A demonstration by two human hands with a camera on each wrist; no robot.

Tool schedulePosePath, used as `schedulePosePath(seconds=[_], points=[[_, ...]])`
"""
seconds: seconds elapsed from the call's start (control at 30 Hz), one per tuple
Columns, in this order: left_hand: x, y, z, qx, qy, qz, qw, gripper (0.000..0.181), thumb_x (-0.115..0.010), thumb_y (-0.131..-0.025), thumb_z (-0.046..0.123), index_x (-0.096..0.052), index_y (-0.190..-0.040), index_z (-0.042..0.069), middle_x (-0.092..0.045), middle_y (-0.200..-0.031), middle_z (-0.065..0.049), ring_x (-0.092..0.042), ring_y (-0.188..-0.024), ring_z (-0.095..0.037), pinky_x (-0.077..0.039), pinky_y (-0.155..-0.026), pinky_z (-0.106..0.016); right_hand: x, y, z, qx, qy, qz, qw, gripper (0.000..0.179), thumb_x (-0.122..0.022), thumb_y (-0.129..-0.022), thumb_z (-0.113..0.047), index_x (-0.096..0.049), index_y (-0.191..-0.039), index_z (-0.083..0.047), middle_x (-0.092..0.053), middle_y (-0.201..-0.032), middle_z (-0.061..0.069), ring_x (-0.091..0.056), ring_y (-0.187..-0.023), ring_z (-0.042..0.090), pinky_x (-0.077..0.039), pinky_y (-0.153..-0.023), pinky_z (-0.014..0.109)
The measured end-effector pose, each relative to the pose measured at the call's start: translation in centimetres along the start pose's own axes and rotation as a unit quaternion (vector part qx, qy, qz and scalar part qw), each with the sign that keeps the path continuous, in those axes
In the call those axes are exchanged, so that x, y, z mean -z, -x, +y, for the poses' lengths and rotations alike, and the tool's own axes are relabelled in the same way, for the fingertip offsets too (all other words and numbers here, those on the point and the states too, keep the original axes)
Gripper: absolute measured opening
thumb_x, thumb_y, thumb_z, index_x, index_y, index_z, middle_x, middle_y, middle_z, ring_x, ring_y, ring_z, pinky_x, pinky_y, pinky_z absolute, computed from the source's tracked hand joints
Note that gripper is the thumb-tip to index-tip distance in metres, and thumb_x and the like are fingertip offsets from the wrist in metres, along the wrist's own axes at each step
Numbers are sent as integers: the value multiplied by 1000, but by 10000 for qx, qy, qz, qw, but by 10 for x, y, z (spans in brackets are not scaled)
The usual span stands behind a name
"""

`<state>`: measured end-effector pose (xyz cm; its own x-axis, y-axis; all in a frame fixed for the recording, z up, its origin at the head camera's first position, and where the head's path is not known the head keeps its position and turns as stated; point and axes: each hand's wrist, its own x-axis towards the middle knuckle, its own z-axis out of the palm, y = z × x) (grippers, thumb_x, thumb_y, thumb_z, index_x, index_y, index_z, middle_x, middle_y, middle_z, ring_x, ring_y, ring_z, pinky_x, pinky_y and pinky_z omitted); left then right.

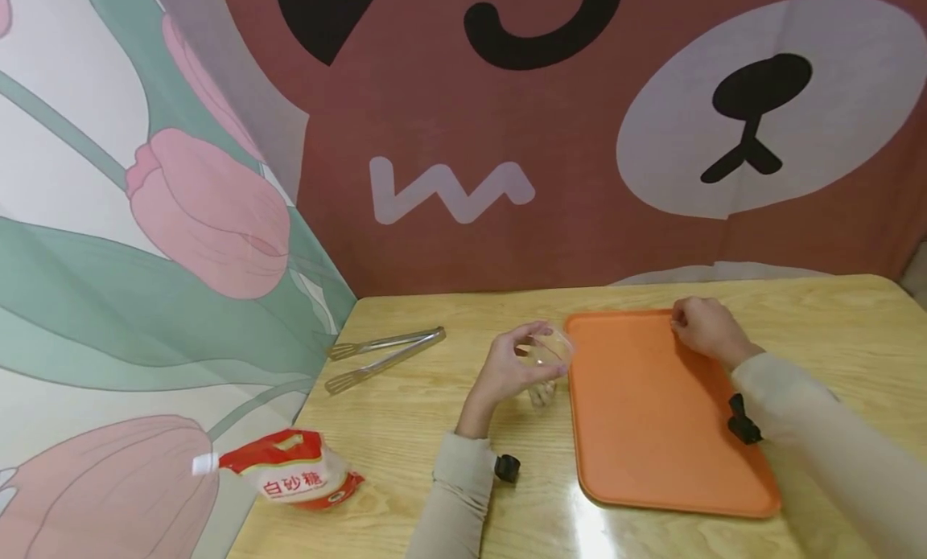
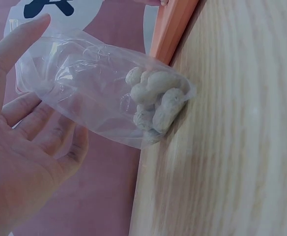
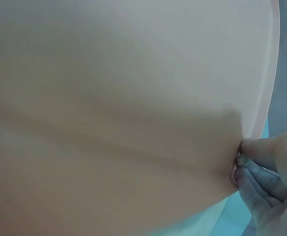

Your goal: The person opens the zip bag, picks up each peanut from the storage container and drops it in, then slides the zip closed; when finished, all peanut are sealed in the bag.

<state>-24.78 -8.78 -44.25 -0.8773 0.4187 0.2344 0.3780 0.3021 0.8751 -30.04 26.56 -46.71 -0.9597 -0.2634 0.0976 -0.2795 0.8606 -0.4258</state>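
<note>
My left hand holds a clear plastic bag near its top, thumb and fingers curved about it. Several unshelled peanuts lie in the bottom of the bag, close to the tabletop and just left of the orange tray. At the tray's far right corner is my right hand. Its thumb and fingertips pinch the tray's corner in the right wrist view, where the tray fills most of the picture. The fingers hide part of the rim.
Metal tongs lie spread at the back left of the wooden table. Near the left edge is a red and white bag of white sugar with a white cap. Printed cloth hangs behind and to the left.
</note>
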Motion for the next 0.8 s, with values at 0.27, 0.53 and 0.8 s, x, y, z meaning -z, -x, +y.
schedulePosePath(seconds=[0.27, 0.53, 0.8], points=[[0, 1, 1, 27, 27, 2, 10000, 69, -86, -79, 25, -57, -140, 12, -63, -129, -6, -59, -108, -26, -48, -92, -41, -4, 1, -1, -65, 42, 145, 9999, 13, -65, -91, 1, -67, -96, 12, -65, -89, 24, -62, -76, 35, -52, -70, 53], [0, 2, -1, 39, 25, 54, 10000, 71, -87, -78, 25, -57, -140, 9, -63, -129, -6, -57, -104, -13, -48, -91, -35, 1, -2, -29, 528, -17, 152, 9985, 16, -65, -92, -1, -67, -101, 13, -67, -90, 22, -64, -78, 33, -53, -70, 51], [0, 0, 0, -46, -42, 52, 10000, 68, -86, -79, 26, -58, -139, 11, -63, -126, 2, -58, -105, -13, -48, -90, -35, 15, -3, -108, 1303, -206, 579, 9896, 9, -70, -90, -2, -71, -97, 4, -68, -87, 12, -65, -78, 27, -55, -72, 48]])
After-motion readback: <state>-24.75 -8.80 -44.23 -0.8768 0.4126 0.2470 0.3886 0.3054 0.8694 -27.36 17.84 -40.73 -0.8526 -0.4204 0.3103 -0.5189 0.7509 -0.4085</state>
